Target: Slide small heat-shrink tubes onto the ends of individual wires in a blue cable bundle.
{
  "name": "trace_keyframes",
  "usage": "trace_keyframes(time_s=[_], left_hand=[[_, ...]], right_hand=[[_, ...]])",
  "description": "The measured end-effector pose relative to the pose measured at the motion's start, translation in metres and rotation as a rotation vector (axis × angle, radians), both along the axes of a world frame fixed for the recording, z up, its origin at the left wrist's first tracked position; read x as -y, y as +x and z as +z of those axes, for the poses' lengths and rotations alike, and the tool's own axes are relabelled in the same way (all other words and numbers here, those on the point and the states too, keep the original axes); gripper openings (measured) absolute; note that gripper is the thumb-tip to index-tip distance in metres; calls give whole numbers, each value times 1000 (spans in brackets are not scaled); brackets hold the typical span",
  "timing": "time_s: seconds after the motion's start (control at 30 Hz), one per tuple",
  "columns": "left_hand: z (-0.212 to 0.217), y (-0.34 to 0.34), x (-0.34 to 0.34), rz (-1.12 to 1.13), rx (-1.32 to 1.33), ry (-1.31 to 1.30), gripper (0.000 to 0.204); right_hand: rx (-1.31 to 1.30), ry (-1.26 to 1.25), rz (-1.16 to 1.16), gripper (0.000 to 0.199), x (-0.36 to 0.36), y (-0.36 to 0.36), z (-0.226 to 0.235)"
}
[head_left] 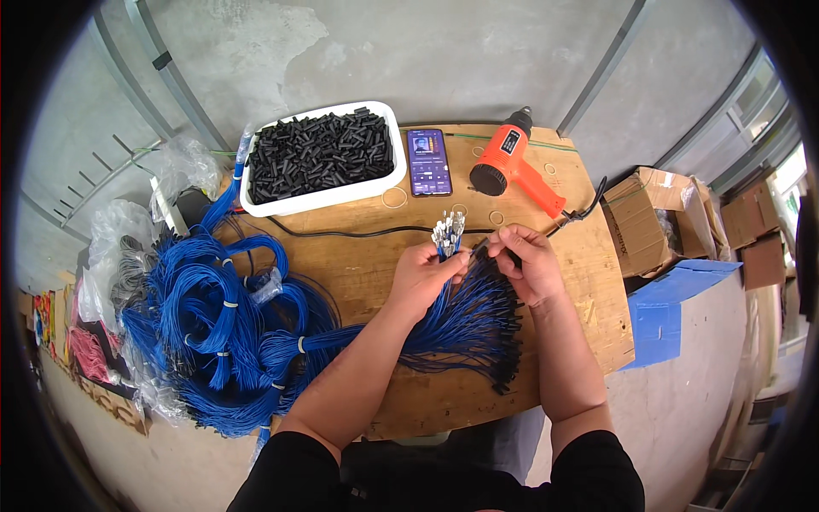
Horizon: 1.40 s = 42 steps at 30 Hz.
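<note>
My left hand (424, 275) is closed round a bunch of blue wires. Their white and metal terminal ends (448, 230) stick up above my thumb. Just right of it, my right hand (531, 263) is closed with bent fingers, and a short black sleeve (514, 258) shows among them. Between the two hands, a thin dark piece (479, 247) meets my left fingertips; whether it is a sleeve or a wire end, I cannot tell. Below, blue wires (452, 328) fan out to the right, tipped with black sleeves (505, 367) along the right side.
Behind the hands stand a white tub (320, 205) of black sleeves, a phone (429, 162) and an orange heat gun (516, 162) with a black cord. Coiled blue wire bundles (217, 316) cover the wooden table's left side. Rubber bands (394, 198) lie about. Cardboard boxes (636, 226) stand beyond the right edge.
</note>
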<state>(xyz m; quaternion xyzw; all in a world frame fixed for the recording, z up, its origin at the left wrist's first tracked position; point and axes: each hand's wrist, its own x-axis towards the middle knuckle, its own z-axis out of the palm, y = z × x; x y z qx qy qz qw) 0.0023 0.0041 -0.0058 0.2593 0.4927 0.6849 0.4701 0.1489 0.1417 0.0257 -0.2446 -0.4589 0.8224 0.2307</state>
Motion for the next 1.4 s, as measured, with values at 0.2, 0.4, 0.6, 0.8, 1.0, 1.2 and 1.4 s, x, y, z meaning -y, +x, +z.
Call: trace_keyframes(time_s=[0.2,0.4,0.6,0.8,1.0,1.2,1.4], left_hand=[[-2,0,1,38,-127,54,21],[5,4,4,-104,-34,52,21],[5,5,3,-124,-99,-29,19],[-1,1,1,-47,-67,-44,16],[-3,2,0,-4,-41,-2,14],[-4,-1,1,-9,-44,34,14],[-6,-3,2,-47,-16,55,14]], right_hand=[[-87,55,-199,12,-5,1,-3],[-51,149,-104,17,8,-4,3],[-91,182,-64,19,7,-2,0],[-57,209,-80,9,8,-3,1],[-24,219,-54,4,13,-6,-4],[10,281,-40,4,13,-6,-6],[-12,256,-24,5,14,-5,-4]])
